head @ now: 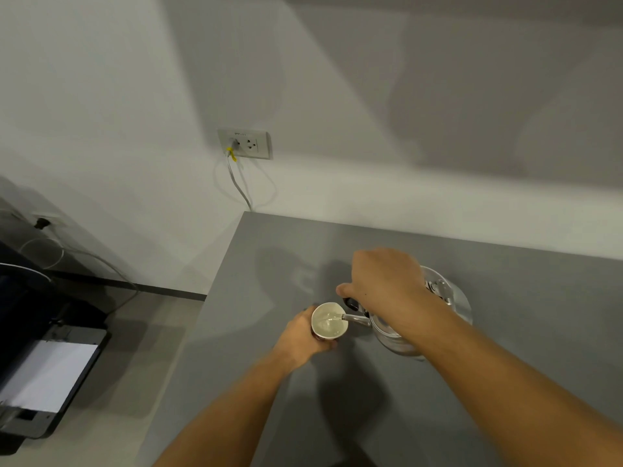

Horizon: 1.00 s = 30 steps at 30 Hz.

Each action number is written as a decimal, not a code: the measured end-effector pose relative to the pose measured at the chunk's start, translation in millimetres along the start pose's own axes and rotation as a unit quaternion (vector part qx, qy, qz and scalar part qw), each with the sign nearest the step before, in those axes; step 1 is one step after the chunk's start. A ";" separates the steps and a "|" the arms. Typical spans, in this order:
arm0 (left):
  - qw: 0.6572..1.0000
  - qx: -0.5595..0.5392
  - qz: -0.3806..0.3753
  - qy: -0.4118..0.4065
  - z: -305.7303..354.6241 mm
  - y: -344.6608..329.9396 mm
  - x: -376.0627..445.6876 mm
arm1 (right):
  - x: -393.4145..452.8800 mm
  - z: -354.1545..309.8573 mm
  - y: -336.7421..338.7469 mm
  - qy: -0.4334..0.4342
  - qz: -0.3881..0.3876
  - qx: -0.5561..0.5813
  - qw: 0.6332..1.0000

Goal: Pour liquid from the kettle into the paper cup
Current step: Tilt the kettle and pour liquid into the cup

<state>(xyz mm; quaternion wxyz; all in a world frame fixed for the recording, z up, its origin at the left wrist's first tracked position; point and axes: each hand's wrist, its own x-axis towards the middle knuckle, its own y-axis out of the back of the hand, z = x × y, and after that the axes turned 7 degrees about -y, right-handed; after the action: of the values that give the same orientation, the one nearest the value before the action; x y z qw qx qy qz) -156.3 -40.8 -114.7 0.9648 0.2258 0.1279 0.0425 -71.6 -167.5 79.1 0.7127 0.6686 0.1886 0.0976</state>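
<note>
A white paper cup stands upright on the grey table, with clear liquid inside. My left hand wraps around its left side. A shiny metal kettle is tilted to the left, its spout over the cup's right rim, and a thin stream runs from the spout into the cup. My right hand grips the kettle's black handle from above. My right forearm hides much of the kettle's body.
The table's left edge runs close to the cup; beyond it lies the floor. A wall socket with a plugged white cable sits on the wall behind. A dark device holding white paper stands at the lower left.
</note>
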 end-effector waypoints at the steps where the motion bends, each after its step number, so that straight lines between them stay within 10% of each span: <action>1: 1.000 0.000 0.001 -0.001 0.0 0.1 0.0 | 0.0 -0.2 0.2 0.001 0.001 0.001 1.000; 30: 1.000 -0.005 0.006 -0.004 -6.9 -2.3 2.0 | -3.0 10.4 -2.1 -0.026 0.000 0.033 0.999</action>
<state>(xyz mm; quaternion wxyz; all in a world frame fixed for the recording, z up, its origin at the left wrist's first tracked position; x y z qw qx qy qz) -156.2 -39.6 -122.1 0.9661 0.2221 0.1223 0.0485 -70.4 -178.4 77.8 0.6949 0.6941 0.1727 0.0742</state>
